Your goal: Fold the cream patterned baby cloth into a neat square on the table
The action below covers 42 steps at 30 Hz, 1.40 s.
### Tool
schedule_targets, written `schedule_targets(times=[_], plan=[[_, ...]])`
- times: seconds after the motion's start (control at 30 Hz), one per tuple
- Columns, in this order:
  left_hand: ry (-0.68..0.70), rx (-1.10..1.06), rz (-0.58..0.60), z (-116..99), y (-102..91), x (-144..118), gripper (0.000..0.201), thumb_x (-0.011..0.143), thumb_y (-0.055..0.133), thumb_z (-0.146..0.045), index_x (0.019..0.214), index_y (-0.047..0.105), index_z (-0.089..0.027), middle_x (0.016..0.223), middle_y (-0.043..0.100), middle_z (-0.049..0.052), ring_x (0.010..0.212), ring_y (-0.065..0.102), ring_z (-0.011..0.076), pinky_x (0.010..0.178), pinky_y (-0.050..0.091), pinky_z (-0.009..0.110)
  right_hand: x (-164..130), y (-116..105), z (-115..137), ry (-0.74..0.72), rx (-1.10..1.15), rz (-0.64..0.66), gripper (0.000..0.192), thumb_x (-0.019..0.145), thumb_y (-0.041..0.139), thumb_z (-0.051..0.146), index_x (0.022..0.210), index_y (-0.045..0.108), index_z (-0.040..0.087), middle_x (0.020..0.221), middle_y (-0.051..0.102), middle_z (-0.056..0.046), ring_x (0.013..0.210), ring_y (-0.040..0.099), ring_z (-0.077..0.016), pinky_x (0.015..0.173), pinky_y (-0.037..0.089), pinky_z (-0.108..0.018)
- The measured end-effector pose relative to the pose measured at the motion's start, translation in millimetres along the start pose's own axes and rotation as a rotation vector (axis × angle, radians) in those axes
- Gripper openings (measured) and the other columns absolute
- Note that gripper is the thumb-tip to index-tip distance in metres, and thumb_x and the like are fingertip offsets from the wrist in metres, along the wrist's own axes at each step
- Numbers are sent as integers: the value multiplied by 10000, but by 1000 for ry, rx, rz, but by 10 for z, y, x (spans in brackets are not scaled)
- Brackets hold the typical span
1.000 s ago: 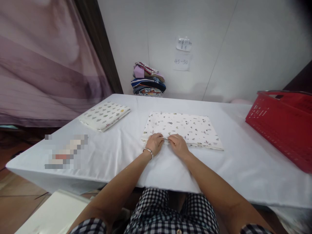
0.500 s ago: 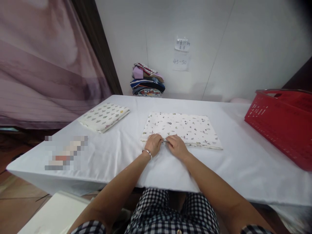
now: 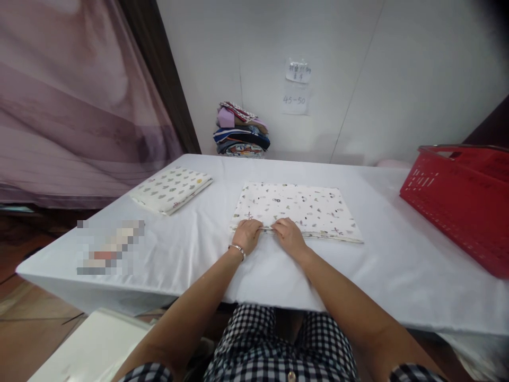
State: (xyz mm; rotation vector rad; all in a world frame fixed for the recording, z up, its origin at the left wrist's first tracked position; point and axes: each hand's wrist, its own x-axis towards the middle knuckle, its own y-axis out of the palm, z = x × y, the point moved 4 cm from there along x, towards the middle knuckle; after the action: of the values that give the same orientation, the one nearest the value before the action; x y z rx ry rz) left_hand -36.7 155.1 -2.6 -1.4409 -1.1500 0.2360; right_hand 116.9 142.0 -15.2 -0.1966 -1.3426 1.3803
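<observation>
A folded white cloth (image 3: 296, 206) with a small scattered print lies flat in the middle of the table. Along its near edge, my left hand (image 3: 247, 234) pinches the layers towards the left, a bracelet on its wrist. Just to the right, my right hand (image 3: 289, 237) has its fingers closed on the same edge. A short stretch of the folded edge shows between the two hands. The fingertips are partly hidden by the hands and cloth. At the table's left side lies a second folded cloth (image 3: 170, 190), white with small grey-green motifs.
A red plastic basket (image 3: 457, 207) stands at the right on the white-covered table (image 3: 382, 286). Folded fabrics (image 3: 242, 132) are stacked beyond the far edge. A blurred-out item (image 3: 113, 248) lies at the left. A pinkish curtain (image 3: 75, 106) hangs there.
My left hand has slid slightly left along the cloth's near edge, widening the gap between my hands. The right hand has barely moved, and the cloth stays in place.
</observation>
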Motion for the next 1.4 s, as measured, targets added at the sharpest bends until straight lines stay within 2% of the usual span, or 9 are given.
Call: schedule_targets(times=[0.2, 0.4, 0.77, 0.9, 1.0, 1.07, 1.23, 1.4], plan=[[64, 68, 13, -26, -2, -30, 172, 843, 424, -124, 837, 586, -181, 867, 645, 35, 856, 571, 167, 814, 380, 333, -12, 53, -12, -16, -69, 72, 228, 884, 437, 178, 970, 648, 191, 881, 588, -67, 839, 483, -188, 755, 377, -318], [69, 100, 6, -16, -6, -53, 142, 839, 481, -191, 874, 618, -205, 937, 641, 42, 908, 560, 181, 823, 385, 351, -28, 39, 17, -25, -105, 99, 243, 889, 419, 172, 996, 636, 192, 904, 583, -64, 839, 466, -187, 755, 355, -311], [42, 203, 68, -16, 50, 34, 139, 830, 446, -116, 756, 556, -159, 760, 608, 49, 762, 553, 173, 764, 391, 327, -22, 6, 55, -8, -91, 116, 201, 868, 450, 188, 979, 617, 173, 904, 569, -66, 858, 468, -188, 778, 349, -313], [9, 191, 67, -15, 56, 72, 142, 831, 439, -104, 758, 549, -156, 735, 602, 48, 751, 555, 175, 758, 390, 325, -16, 16, 58, 9, -126, 88, 209, 874, 456, 222, 1021, 595, 172, 894, 573, -69, 846, 463, -197, 758, 346, -317], [-13, 160, 65, -16, 39, 71, 141, 833, 444, -111, 758, 556, -153, 729, 607, 48, 755, 562, 175, 761, 397, 326, -5, 29, 49, 22, -147, 72, 200, 886, 433, 216, 983, 603, 172, 878, 575, -74, 833, 465, -199, 737, 343, -314], [5, 115, 44, -23, 14, 39, 125, 835, 456, -132, 782, 567, -159, 770, 619, 46, 795, 566, 172, 777, 403, 323, 2, 34, 43, 19, -142, 64, 212, 898, 407, 201, 930, 613, 170, 853, 575, -73, 818, 468, -194, 729, 342, -308], [119, 56, -9, -18, -26, -89, 93, 788, 571, -240, 862, 607, -197, 1098, 589, 65, 1043, 513, 205, 892, 382, 374, 7, 28, 43, -3, -136, 33, 226, 906, 391, 194, 872, 612, 166, 806, 567, -67, 782, 462, -186, 706, 338, -300], [79, 94, -8, 42, 18, -71, 136, 824, 512, -213, 853, 645, -218, 1086, 602, 57, 1045, 519, 203, 894, 398, 383, 24, 26, 32, -12, -114, 1, 208, 897, 397, 181, 845, 597, 156, 789, 554, -62, 764, 454, -183, 699, 342, -300]])
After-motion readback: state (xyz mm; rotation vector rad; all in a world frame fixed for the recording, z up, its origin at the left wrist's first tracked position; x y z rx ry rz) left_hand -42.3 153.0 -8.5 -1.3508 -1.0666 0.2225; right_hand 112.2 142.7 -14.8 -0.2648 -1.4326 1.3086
